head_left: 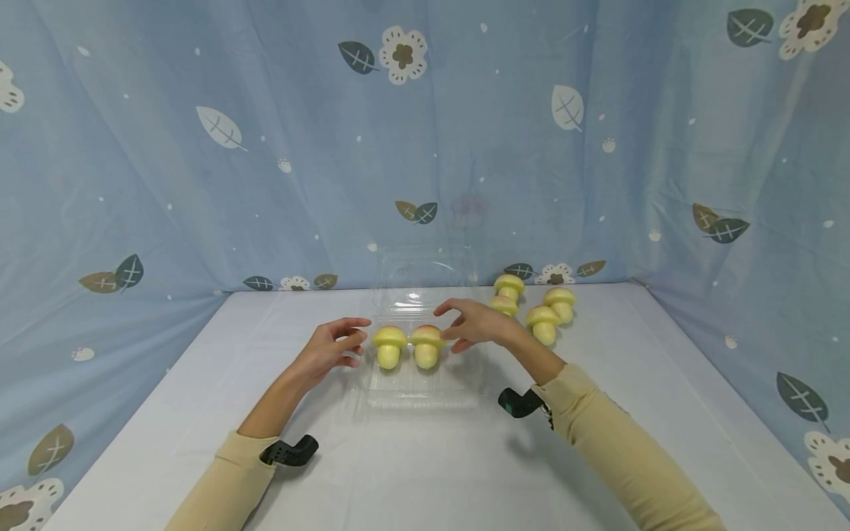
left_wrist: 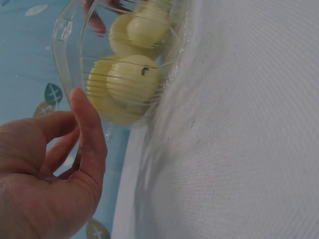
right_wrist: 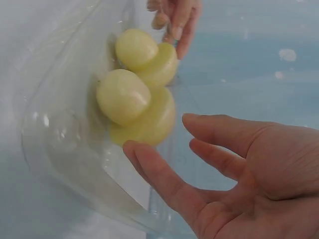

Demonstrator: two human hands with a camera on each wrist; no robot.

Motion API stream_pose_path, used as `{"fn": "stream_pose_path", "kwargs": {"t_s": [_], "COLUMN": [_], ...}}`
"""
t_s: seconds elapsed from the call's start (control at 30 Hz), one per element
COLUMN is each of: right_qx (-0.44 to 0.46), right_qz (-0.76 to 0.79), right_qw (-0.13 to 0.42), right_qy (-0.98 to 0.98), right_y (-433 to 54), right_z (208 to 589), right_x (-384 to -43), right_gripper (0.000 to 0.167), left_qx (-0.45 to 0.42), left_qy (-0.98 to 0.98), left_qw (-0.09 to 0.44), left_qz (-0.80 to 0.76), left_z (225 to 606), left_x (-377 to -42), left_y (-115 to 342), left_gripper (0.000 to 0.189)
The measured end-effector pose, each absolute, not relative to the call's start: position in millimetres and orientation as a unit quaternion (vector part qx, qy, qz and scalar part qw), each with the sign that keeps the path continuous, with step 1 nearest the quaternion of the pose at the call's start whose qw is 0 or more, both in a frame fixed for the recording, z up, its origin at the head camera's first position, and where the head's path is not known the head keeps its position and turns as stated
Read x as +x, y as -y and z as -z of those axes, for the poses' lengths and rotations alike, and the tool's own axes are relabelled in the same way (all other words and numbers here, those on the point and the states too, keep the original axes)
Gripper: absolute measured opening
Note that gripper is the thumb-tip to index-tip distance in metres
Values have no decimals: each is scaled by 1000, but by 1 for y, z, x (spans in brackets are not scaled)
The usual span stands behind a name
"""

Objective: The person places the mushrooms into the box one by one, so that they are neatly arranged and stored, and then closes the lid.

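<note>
Two yellow toy mushrooms, a left one and a right one, lie side by side in a clear plastic clamshell box. Its transparent lid stands raised behind them. My right hand is over the box's right side, its fingers spread beside the right mushroom's cap. One fingertip comes very close to that cap; I cannot tell whether it touches. At the box's left side, my left hand has loosely bent, parted fingers. In the left wrist view a fingertip overlaps the box rim; contact is unclear.
Several more toy mushrooms, one of them at the front, stand in a group at the back right of the white table. A blue patterned curtain hangs behind and along both sides. Each wrist carries a black camera mount.
</note>
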State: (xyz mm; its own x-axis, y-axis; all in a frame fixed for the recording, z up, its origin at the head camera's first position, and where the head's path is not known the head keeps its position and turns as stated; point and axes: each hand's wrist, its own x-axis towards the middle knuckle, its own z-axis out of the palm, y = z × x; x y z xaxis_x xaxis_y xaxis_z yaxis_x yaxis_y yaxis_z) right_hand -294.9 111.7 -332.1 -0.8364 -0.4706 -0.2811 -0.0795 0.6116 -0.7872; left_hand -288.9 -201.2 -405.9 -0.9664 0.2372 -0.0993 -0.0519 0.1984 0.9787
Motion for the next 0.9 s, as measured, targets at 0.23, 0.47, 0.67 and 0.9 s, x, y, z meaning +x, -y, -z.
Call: {"fn": "stream_pose_path", "kwargs": {"t_s": [0.23, 0.47, 0.67, 0.9], "right_qx": [-169, -185, -202, -215], "right_qz": [415, 430, 441, 438], "right_qw": [211, 190, 173, 162], "right_qy": [-869, -863, -857, -858], "right_y": [-125, -139, -149, -160], "right_z": [324, 316, 313, 315], "right_x": [-292, -284, -277, -271], "right_gripper": [45, 45, 48, 51], "left_qx": [63, 65, 60, 59], "left_qy": [-767, -770, -772, -773], "left_qw": [113, 113, 111, 112], "left_qz": [-629, -624, -623, -621], "left_z": [406, 407, 406, 407], "left_x": [-289, -289, -289, -289], "left_y": [202, 202, 201, 201], "left_gripper": [48, 47, 45, 45]}}
